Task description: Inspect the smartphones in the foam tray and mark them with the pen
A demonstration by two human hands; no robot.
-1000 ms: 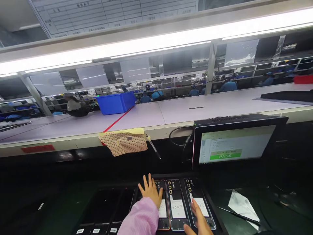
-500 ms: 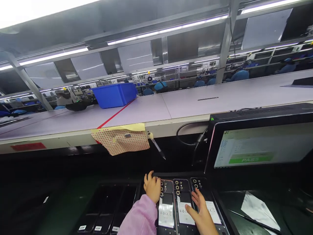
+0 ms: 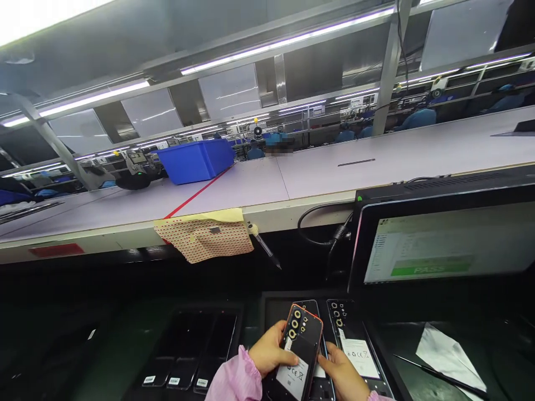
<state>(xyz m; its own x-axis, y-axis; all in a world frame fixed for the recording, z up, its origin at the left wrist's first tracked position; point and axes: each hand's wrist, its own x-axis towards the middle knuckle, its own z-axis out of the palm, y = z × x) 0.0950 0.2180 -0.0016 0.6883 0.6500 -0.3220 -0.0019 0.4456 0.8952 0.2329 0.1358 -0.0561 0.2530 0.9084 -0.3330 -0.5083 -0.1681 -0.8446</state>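
Note:
A smartphone (image 3: 304, 346) with its inner back exposed, camera rings, a white label and an orange-red edge is tilted above the black tray (image 3: 267, 298). My left hand (image 3: 273, 353) is closed around its left side, thumb lying across the label. My right hand (image 3: 345, 376) is closed at its right edge, thumb against the side, with some fingertips hidden behind it. Partly covered beneath lies a second smartphone (image 3: 327, 387). A third smartphone (image 3: 355, 348), also back up with a white label, rests in the tray to the right.
Several dark phones (image 3: 184, 345) with small white stickers lie in another tray at left. To the right are a black tweezer-like tool (image 3: 434, 373), a white cloth or paper (image 3: 451, 353) and a monitor (image 3: 443, 239) reading PASS. A pen (image 3: 265, 248) hangs from the shelf edge; a blue bin (image 3: 196, 161) stands above.
The leftmost smartphone has been lifted from the tray and moved right over the middle one. My left hand has closed on it, and my right hand has come against its right edge.

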